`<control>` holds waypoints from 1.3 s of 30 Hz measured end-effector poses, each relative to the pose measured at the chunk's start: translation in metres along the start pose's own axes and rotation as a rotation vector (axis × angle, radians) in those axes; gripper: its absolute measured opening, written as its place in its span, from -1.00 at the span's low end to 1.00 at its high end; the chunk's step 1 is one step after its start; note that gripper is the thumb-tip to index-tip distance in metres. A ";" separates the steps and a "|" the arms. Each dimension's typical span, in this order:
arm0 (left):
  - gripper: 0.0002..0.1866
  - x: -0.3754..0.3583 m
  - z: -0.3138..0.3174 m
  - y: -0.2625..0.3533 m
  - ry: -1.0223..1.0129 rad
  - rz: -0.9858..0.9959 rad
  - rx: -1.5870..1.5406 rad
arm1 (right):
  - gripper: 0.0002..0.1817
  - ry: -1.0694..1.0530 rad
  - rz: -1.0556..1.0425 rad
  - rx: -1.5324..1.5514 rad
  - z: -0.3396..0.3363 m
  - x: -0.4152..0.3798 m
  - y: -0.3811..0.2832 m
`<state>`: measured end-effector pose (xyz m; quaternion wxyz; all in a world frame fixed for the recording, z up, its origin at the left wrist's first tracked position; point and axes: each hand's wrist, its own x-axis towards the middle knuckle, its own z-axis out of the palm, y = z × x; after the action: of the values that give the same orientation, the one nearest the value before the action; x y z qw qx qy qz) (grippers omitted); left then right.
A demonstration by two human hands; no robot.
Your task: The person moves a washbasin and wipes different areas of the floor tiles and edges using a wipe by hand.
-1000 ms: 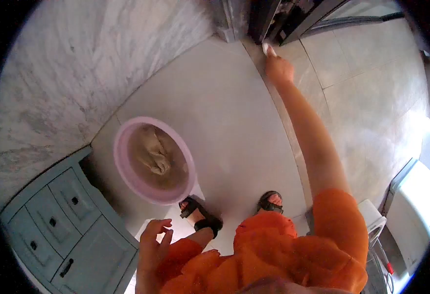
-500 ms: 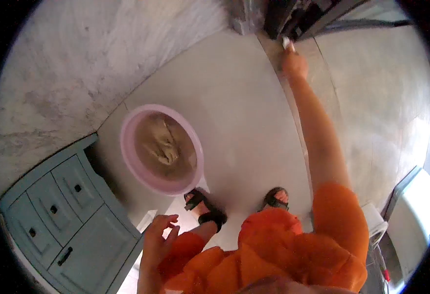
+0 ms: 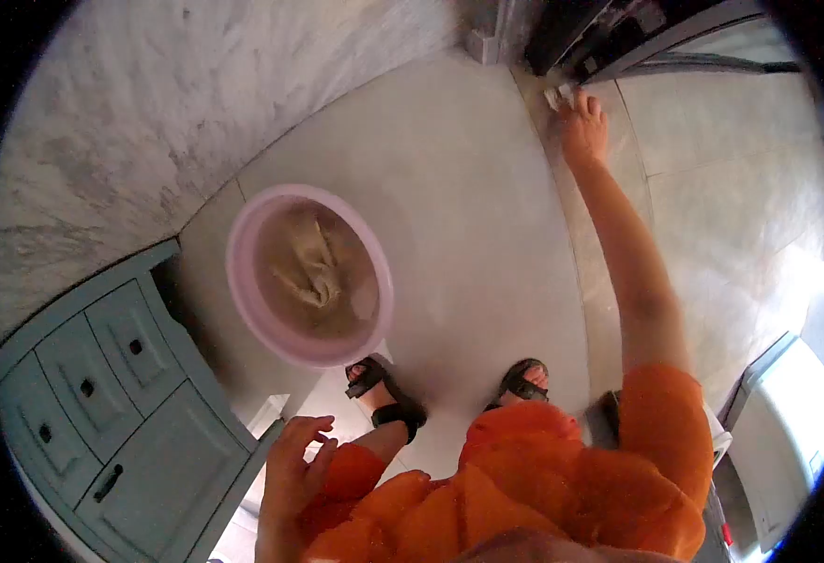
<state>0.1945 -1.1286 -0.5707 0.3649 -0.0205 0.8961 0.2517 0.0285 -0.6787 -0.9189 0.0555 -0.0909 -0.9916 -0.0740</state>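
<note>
My right hand (image 3: 584, 133) reaches out low beside the bottom of a dark door frame (image 3: 571, 47). Its fingers are apart and hold nothing that I can make out. A small white object (image 3: 552, 98) sits right by the fingertips; its kind is too small to tell. Bent near my body, my left hand (image 3: 295, 460) is empty with loosely parted fingers. Ahead of that hand a pink basin (image 3: 243, 310) stands on the floor, holding murky water and a soaked tan cloth (image 3: 316, 272).
At the left is a blue-grey cabinet (image 3: 163, 460) with dark handles, beside a marbled grey wall (image 3: 130, 122). My sandalled feet (image 3: 522, 380) stand on pale floor tiles (image 3: 468, 216). A white appliance-like box (image 3: 778, 422) is at the right.
My right hand's fingers have spread from around the small white object, which now shows beside them. My left hand stays bent near my body. The view has shifted slightly.
</note>
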 end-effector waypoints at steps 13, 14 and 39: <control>-0.67 0.003 -0.007 0.009 -0.060 -0.070 -0.071 | -0.65 -0.389 0.602 0.443 0.021 0.060 -0.028; -0.66 0.007 -0.007 0.011 -0.067 -0.080 -0.081 | -0.65 -0.360 0.606 0.514 0.020 0.055 -0.027; -0.70 0.016 -0.013 0.018 -0.093 -0.009 -0.028 | -0.52 -0.460 0.292 0.464 0.017 0.071 -0.064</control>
<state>0.1708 -1.1165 -0.5658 0.4070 -0.0181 0.8745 0.2631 -0.0551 -0.7263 -0.9359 -0.1398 -0.2308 -0.9451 0.1841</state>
